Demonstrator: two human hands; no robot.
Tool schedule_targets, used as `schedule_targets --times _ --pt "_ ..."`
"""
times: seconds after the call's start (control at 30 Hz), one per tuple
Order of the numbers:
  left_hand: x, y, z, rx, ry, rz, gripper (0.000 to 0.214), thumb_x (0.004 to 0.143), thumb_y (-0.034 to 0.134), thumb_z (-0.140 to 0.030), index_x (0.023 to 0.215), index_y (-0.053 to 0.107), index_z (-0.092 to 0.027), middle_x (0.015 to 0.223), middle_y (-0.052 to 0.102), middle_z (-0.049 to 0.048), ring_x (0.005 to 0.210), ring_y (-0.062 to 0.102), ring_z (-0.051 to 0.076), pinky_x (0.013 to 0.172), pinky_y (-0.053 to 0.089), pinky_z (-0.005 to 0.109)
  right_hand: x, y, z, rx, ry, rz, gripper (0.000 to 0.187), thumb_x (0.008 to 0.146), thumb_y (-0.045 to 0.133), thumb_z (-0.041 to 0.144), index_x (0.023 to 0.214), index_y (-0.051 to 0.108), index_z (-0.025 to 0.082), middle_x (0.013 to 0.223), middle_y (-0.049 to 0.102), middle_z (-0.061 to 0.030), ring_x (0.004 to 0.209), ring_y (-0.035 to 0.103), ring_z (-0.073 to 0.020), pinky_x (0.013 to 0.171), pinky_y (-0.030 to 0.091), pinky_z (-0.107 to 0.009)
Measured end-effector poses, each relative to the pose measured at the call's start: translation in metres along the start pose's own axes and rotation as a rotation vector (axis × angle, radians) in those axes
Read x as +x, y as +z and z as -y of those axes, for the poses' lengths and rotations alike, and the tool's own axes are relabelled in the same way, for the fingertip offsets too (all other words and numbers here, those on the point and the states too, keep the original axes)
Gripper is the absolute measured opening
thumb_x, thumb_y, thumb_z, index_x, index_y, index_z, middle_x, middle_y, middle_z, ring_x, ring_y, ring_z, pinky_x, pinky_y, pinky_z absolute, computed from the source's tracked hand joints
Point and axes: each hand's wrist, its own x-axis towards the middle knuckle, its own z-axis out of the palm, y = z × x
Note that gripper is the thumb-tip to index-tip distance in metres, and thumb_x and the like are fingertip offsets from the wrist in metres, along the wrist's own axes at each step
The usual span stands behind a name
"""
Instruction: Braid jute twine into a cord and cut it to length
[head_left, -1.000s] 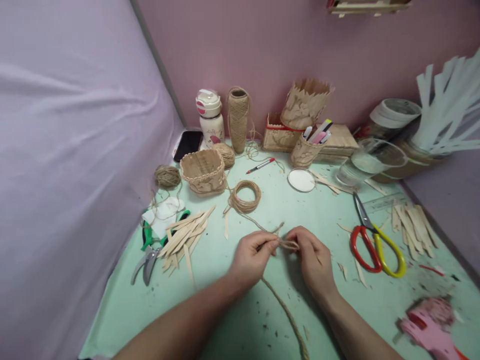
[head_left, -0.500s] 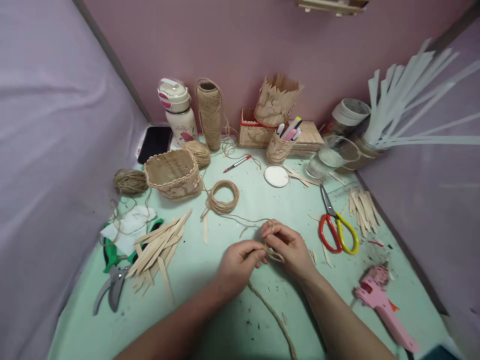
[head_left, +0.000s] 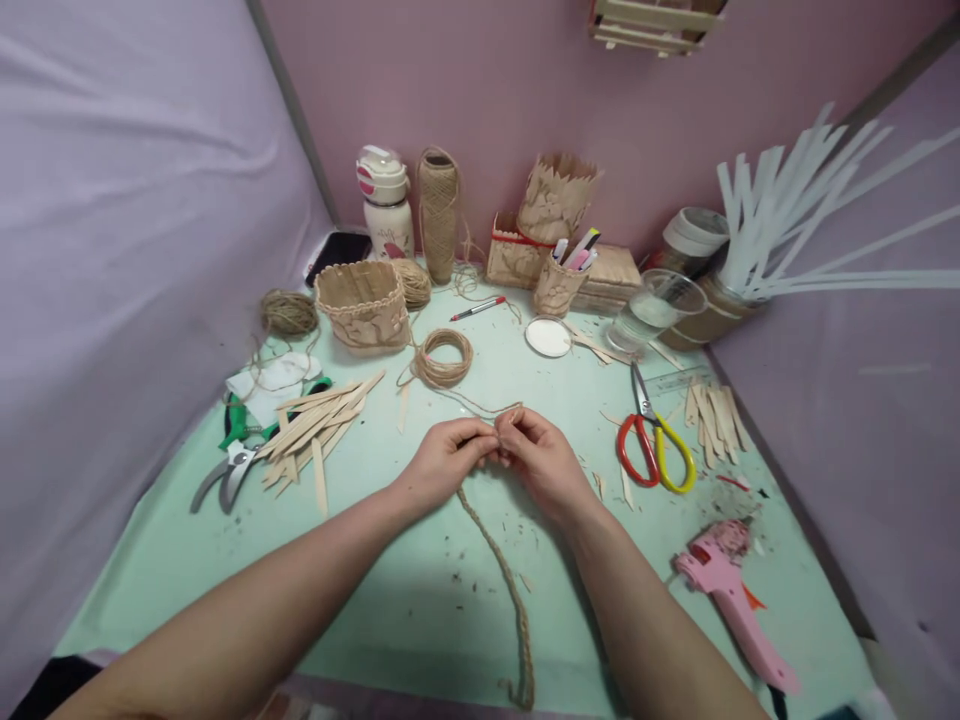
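Note:
My left hand (head_left: 450, 455) and my right hand (head_left: 536, 455) meet over the middle of the table, fingertips pinched together. Between them they grip a length of twine; the exact spot is hidden by the fingers. A braided twine cord (head_left: 504, 575) trails from under my left hand toward the table's near edge, its end curled. From my right hand a thin strand (head_left: 487, 411) runs back to a coil of twine (head_left: 444, 358) lying beyond the hands.
At left lie wooden sticks (head_left: 322, 425), pruning shears (head_left: 234, 470) and an oval basket (head_left: 364, 308). Scissors (head_left: 656, 440) and a pink glue gun (head_left: 735, 590) lie at right. A plastic cup of water (head_left: 652, 312), a pen holder (head_left: 559, 288) and a bottle (head_left: 388, 210) stand farther back.
The loop of twine that stuck out between my hands no longer shows, and my fingertips are closer together. The camera view has shifted, so more of the cord and table front appears.

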Motion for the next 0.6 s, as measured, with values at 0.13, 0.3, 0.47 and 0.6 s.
schedule_targets --times 0.13,0.3,0.47,0.6 --pt "-0.001 0.001 -0.001 -0.051 -0.004 0.046 0.023 0.081 0.052 -0.031 0.075 0.065 -0.013 0.071 0.065 0.0049 0.066 0.055 0.013 0.062 0.043 0.024 0.001 0.003 -0.002 0.138 0.041 0.016 0.033 0.074 0.061 0.049 0.069 0.048 0.02 0.058 0.045 0.0045 0.054 0.043 -0.0103 0.056 0.039 -0.025" --pt "0.0 0.0 0.001 -0.092 -0.007 0.079 0.022 0.08 0.054 -0.031 0.079 0.067 -0.013 0.071 0.066 0.0045 0.065 0.055 0.012 0.064 0.043 0.023 0.003 0.005 -0.007 0.26 0.088 -0.023 0.034 0.074 0.061 0.05 0.065 0.048 0.019 0.055 0.041 0.004 0.051 0.042 -0.0105 0.051 0.038 -0.025" --pt "0.0 -0.002 0.0 -0.129 -0.014 0.101 0.022 0.08 0.055 -0.032 0.079 0.068 -0.013 0.073 0.066 0.0055 0.065 0.054 0.012 0.063 0.043 0.023 0.005 0.005 -0.011 0.315 0.163 -0.029 0.034 0.072 0.062 0.051 0.065 0.049 0.02 0.051 0.036 0.005 0.046 0.037 -0.0102 0.048 0.04 -0.026" --pt "0.0 -0.004 0.0 -0.134 -0.008 0.107 0.02 0.079 0.057 -0.03 0.079 0.068 -0.013 0.074 0.065 0.0053 0.063 0.053 0.011 0.062 0.043 0.022 0.006 0.002 -0.012 0.388 0.224 -0.033 0.029 0.071 0.065 0.045 0.071 0.049 0.02 0.052 0.035 0.0057 0.047 0.038 -0.01 0.046 0.037 -0.024"
